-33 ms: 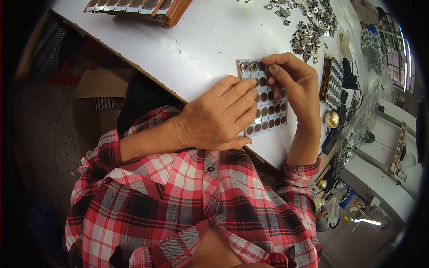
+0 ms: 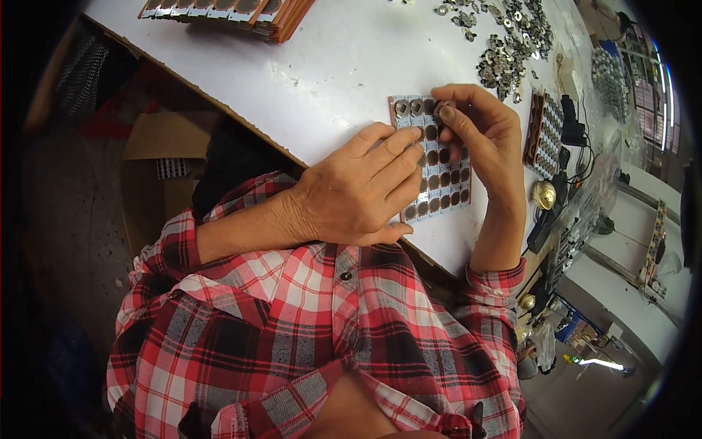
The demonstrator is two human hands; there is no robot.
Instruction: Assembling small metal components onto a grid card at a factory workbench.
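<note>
Left hand (image 2: 358, 192): lies flat, fingers open, pinning the button card (image 2: 439, 172); keep it steady.
Right hand (image 2: 482, 132): pinches 1 small metal button (image 2: 442, 110) at the card's top row; seat it squarely.

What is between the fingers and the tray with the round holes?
Nothing visible. The right hand pinches at the top row of the grid tray, fingertips right on it, and the left hand lies flat across the tray's near side.
</note>
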